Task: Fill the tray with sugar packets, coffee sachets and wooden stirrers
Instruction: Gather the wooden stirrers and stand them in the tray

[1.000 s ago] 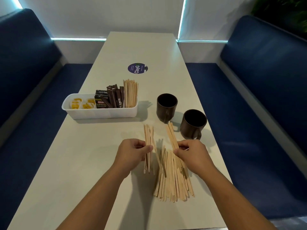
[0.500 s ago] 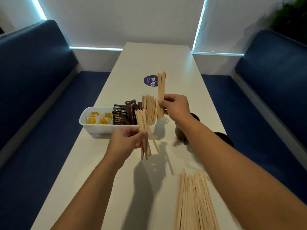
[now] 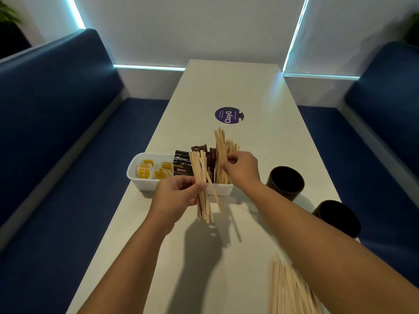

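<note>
Sachets (image 3: 181, 169) read "SUPREMO"; table sticker (image 3: 229, 115) reads "ClayG".

You have one white rectangular plastic tray (image 3: 145, 186), two dark brown round cups (image 3: 285, 182) right of it, one purple round sticker (image 3: 229, 115) beyond it, and three bunches of pale wooden stirrers (image 3: 221, 152), too many to count.

The tray (image 3: 145, 185) sits left of frame centre on the surface (image 3: 260, 91), with sugar packets (image 3: 154, 171) at its left end, coffee sachets (image 3: 182, 168) in the middle and stirrers (image 3: 231, 147) at its right. Two cups (image 3: 285, 182) stand to the right; loose stirrers (image 3: 289, 291) lie lower right; a sticker (image 3: 229, 115) lies above the tray.
</note>
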`<state>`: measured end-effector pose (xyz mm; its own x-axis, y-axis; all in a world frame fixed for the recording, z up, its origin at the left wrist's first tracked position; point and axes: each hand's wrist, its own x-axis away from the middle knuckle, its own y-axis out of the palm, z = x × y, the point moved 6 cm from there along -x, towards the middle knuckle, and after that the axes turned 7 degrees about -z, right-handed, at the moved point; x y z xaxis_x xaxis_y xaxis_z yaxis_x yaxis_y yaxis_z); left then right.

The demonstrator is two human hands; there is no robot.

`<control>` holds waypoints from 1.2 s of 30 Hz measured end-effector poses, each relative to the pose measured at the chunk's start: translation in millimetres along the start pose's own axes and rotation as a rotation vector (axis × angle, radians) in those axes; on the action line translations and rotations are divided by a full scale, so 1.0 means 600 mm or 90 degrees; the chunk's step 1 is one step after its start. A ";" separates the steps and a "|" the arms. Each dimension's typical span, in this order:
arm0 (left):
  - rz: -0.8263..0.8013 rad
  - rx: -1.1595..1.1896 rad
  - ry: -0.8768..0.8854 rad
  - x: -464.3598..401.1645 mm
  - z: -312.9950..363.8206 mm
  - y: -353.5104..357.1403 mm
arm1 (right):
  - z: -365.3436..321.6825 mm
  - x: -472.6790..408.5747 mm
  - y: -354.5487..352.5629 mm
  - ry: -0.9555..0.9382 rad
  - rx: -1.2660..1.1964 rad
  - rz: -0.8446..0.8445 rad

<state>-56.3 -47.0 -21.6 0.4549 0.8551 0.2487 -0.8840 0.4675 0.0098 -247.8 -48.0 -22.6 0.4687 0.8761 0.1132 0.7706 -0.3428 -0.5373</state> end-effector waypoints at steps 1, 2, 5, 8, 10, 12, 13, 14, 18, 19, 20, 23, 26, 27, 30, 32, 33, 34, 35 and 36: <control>-0.001 -0.001 0.001 -0.002 0.001 -0.002 | -0.003 0.003 0.000 -0.004 0.011 0.002; -0.001 -0.003 0.003 -0.003 0.002 -0.003 | -0.006 0.006 0.001 -0.007 0.019 0.003; -0.001 -0.007 0.006 -0.007 0.004 -0.006 | -0.014 0.018 -0.001 -0.007 0.031 0.003; -0.003 0.001 0.014 -0.008 0.006 -0.008 | -0.024 0.036 -0.019 -0.014 0.051 0.023; -0.005 0.005 0.020 -0.011 0.008 -0.007 | -0.037 0.058 -0.037 -0.042 0.040 0.033; -0.007 0.012 0.026 -0.013 0.010 -0.003 | -0.043 0.084 -0.041 -0.066 -0.004 -0.018; -0.010 0.023 0.028 -0.015 0.010 0.000 | -0.041 0.098 -0.034 -0.062 -0.036 -0.066; -0.016 0.034 0.030 -0.015 0.010 0.005 | -0.035 0.112 -0.024 -0.045 -0.071 -0.115; -0.039 0.065 0.041 -0.017 0.007 0.028 | -0.009 0.142 0.008 -0.011 -0.185 -0.186; -0.044 0.066 0.042 -0.017 0.006 0.033 | -0.005 0.144 0.011 -0.013 -0.190 -0.181; -0.046 0.066 0.041 -0.019 0.003 0.037 | -0.001 0.144 0.012 -0.011 -0.190 -0.173; -0.037 0.068 0.036 -0.023 -0.005 0.045 | 0.005 0.146 0.010 -0.008 -0.186 -0.165; -0.049 0.086 0.017 -0.026 -0.006 0.048 | 0.010 0.143 0.006 -0.018 -0.200 -0.169; -0.061 0.097 0.009 -0.027 -0.005 0.049 | 0.012 0.142 0.003 -0.021 -0.214 -0.169; -0.102 0.098 -0.005 -0.032 0.006 0.051 | 0.014 0.138 -0.007 -0.030 -0.237 -0.161; -0.136 0.089 -0.011 -0.037 0.013 0.052 | 0.014 0.136 -0.011 -0.039 -0.242 -0.163; -0.155 0.085 -0.017 -0.039 0.016 0.052 | 0.013 0.135 -0.012 -0.045 -0.247 -0.167; -0.174 0.079 -0.025 -0.041 0.017 0.053 | 0.014 0.134 -0.013 -0.050 -0.252 -0.172; -0.193 0.071 -0.036 -0.044 0.017 0.054 | 0.015 0.133 -0.014 -0.054 -0.255 -0.176; -0.212 0.063 -0.048 -0.046 0.017 0.055 | 0.016 0.132 -0.015 -0.056 -0.256 -0.178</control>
<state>-99.1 -57.3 -18.4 0.7144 0.6384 0.2865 -0.6959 0.6909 0.1959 -221.6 27.7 -17.1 0.1951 0.9725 0.1269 0.9754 -0.1788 -0.1287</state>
